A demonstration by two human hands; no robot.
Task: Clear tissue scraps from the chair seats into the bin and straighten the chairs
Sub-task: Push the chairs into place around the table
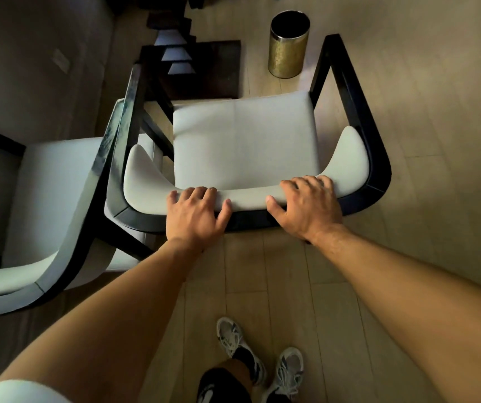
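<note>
Both hands are clamped over the top of the chair's backrest (pixel 248 199), left hand (pixel 195 216) and right hand (pixel 306 205) with fingers curled over the pale padding. Its seat (pixel 245 141) looks clean, pale cushion in a dark frame. A second chair (pixel 44 213) sits tight against its left side, maybe touching. The gold bin (pixel 288 48) stands on the floor just past the seat.

- The single head view looks steeply down from behind the chair (pixel 245 146), close above its backrest.
- It faces forward towards the bin (pixel 288 45), probably wide-angle.
</note>
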